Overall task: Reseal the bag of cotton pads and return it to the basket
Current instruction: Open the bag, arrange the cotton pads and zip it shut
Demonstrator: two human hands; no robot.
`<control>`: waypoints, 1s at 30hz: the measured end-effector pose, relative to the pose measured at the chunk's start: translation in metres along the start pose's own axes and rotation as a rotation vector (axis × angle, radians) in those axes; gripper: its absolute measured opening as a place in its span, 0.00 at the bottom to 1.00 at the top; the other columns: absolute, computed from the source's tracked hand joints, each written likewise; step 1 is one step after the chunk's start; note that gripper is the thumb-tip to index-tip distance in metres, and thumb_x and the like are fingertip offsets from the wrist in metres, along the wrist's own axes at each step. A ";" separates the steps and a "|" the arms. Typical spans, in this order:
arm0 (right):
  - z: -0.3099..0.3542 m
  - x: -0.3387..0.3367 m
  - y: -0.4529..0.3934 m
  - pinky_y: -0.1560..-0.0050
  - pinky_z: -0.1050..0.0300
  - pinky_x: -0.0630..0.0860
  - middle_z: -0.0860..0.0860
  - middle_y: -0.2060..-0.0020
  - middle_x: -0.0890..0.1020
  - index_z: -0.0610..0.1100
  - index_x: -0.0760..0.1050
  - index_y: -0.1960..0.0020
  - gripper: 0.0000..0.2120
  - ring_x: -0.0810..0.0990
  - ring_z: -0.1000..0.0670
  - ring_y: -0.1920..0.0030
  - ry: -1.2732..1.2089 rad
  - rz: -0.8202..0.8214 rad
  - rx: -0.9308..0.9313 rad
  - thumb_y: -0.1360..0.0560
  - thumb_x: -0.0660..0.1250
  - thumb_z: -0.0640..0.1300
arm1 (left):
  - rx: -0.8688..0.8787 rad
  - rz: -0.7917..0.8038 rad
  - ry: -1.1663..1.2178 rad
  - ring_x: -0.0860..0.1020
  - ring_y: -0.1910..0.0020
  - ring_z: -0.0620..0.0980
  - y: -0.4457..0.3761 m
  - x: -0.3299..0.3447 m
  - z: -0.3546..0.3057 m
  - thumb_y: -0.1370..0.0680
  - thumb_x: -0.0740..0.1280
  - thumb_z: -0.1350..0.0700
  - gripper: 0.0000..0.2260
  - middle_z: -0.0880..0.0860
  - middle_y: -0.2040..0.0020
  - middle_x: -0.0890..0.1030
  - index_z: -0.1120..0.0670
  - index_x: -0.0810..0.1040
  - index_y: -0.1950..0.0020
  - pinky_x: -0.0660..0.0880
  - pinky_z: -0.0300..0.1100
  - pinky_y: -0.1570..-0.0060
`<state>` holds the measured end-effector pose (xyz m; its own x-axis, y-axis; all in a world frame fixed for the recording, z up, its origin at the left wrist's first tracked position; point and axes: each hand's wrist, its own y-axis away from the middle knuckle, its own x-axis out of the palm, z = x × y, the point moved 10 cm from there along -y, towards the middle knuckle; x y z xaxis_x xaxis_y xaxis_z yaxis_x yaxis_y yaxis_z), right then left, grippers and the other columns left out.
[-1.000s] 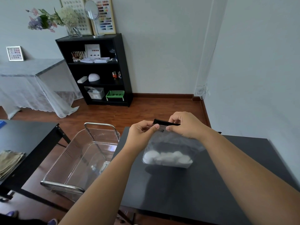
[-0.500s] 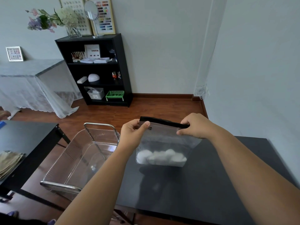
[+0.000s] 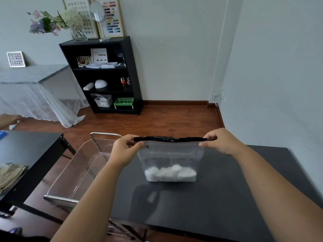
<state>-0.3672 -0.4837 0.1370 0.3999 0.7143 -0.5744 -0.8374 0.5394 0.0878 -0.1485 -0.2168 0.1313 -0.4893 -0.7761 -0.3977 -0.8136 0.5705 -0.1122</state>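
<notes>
A clear bag of cotton pads (image 3: 170,159) with a black zip strip along its top hangs upright above the dark table (image 3: 209,198). White pads lie piled at its bottom. My left hand (image 3: 125,151) pinches the strip's left end and my right hand (image 3: 222,143) pinches its right end, stretching the strip flat between them. The clear basket (image 3: 76,173) with metal handles stands to the left of the table, lower down, under my left forearm.
A second black table (image 3: 29,154) with a folded tan cloth (image 3: 10,177) stands at the left. A black shelf unit (image 3: 104,75) is against the far wall. Another person's hand (image 3: 8,118) shows at the left edge.
My hands have slid apart along the black strip, from its middle to its two ends. The bag now hangs straight and has shifted a little to the right.
</notes>
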 end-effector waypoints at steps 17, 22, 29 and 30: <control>0.018 0.022 -0.005 0.51 0.58 0.76 0.55 0.56 0.83 0.56 0.83 0.58 0.04 0.79 0.53 0.56 0.008 0.072 -0.101 0.32 0.77 0.51 | 0.289 0.269 -0.676 0.77 0.53 0.44 -0.011 0.071 -0.071 0.29 0.71 0.38 0.09 0.41 0.61 0.83 0.42 0.82 0.58 0.61 0.49 0.37; 0.023 0.023 -0.009 0.51 0.55 0.76 0.54 0.57 0.84 0.51 0.82 0.63 0.05 0.81 0.49 0.55 -0.001 0.034 -0.142 0.31 0.78 0.46 | 0.256 0.309 -0.587 0.78 0.55 0.41 -0.012 0.077 -0.070 0.30 0.73 0.39 0.08 0.41 0.61 0.83 0.42 0.81 0.60 0.65 0.54 0.36; 0.020 0.024 -0.009 0.45 0.48 0.77 0.49 0.54 0.85 0.51 0.81 0.63 0.06 0.82 0.44 0.51 -0.013 0.075 -0.128 0.30 0.77 0.44 | 0.271 0.316 -0.559 0.79 0.51 0.45 -0.012 0.082 -0.079 0.28 0.73 0.44 0.04 0.40 0.58 0.82 0.41 0.80 0.61 0.68 0.56 0.37; 0.021 0.023 -0.010 0.44 0.51 0.77 0.51 0.51 0.84 0.52 0.81 0.62 0.06 0.81 0.47 0.49 0.000 0.072 -0.127 0.30 0.77 0.45 | 0.274 0.309 -0.570 0.78 0.51 0.45 -0.012 0.083 -0.080 0.27 0.73 0.44 0.04 0.41 0.58 0.82 0.40 0.80 0.61 0.67 0.56 0.37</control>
<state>-0.3417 -0.4633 0.1401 0.3365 0.7491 -0.5707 -0.9046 0.4255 0.0252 -0.2039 -0.3095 0.1726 -0.3834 -0.3486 -0.8553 -0.5187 0.8475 -0.1129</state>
